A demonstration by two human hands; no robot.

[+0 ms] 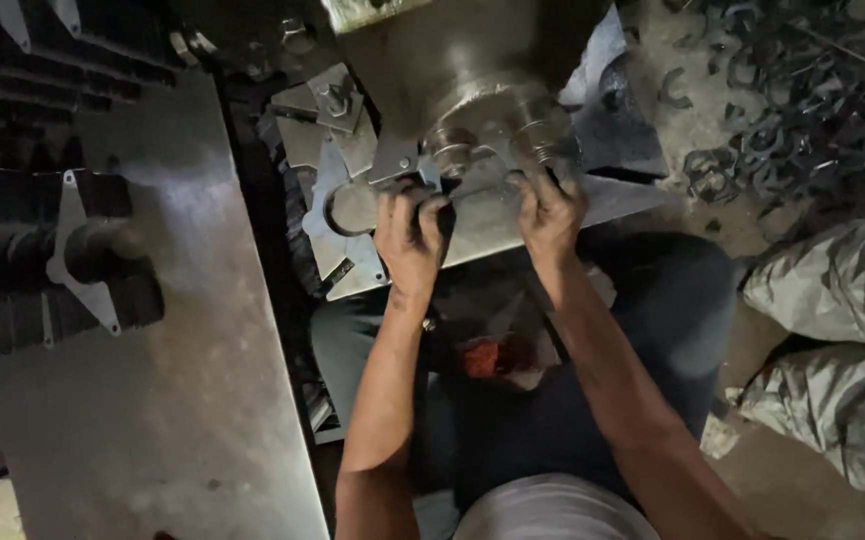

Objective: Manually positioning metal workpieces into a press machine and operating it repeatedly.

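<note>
I am looking straight down at a dim metalworking spot. At the right edge of the frame, two grey crinkled sacks (pixel 832 330) are lying on the floor, one above the other; I am seeing no label on them. In the upper right, a heap of dark cut metal pieces (pixel 782 110) is spreading over the ground.

In the upper middle, the left hand (pixel 410 232) is curling over the near edge of a flat metal plate (pixel 377 160) with a round hole in it, which is lying on the machine's surface (pixel 512 225) under the press body (pixel 452 60). Its fingers (pixel 402 200) are bending down and pressing together on the plate, knuckles toward me. The right hand (pixel 549 215) is sitting just beside it to the right, its fingers (pixel 532 190) closing on the same piece below two round steel cylinders (pixel 497 145). Both forearms are reaching up from the bottom of the frame, converging slightly, over dark trousers.

More cut plates (pixel 337 225) of a like shape are stacking just to the left of the left hand. A long grey metal sheet (pixel 162 380) is running down the left half of the frame, and a dark roller with a pale bracket (pixel 67 255) is lying at the middle left.
</note>
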